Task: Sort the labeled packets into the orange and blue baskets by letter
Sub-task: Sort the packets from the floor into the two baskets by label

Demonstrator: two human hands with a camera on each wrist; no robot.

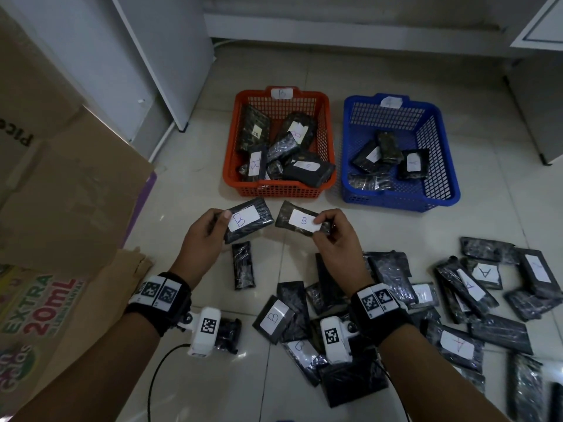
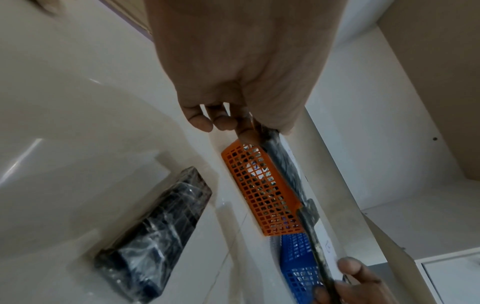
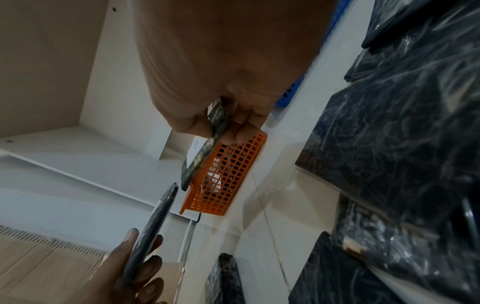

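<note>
My left hand (image 1: 210, 229) pinches a black packet (image 1: 248, 220) with a white B label, held just in front of the orange basket (image 1: 275, 190). My right hand (image 1: 330, 233) pinches a second B packet (image 1: 300, 219) beside it. The orange basket, tagged B, holds several packets. The blue basket (image 1: 399, 197) to its right, tagged A, holds a few packets. In the left wrist view the held packet (image 2: 281, 162) shows edge-on against the orange basket (image 2: 262, 185). The right wrist view shows its packet (image 3: 207, 144) edge-on between thumb and fingers, with the orange basket (image 3: 226, 174) behind.
A heap of black packets (image 1: 451, 300), some labeled A or B, covers the tiled floor at right and between my arms. One packet (image 1: 242, 264) lies alone under my left hand. Flattened cardboard boxes (image 1: 61, 208) lie at left. White cabinets (image 1: 146, 56) stand behind.
</note>
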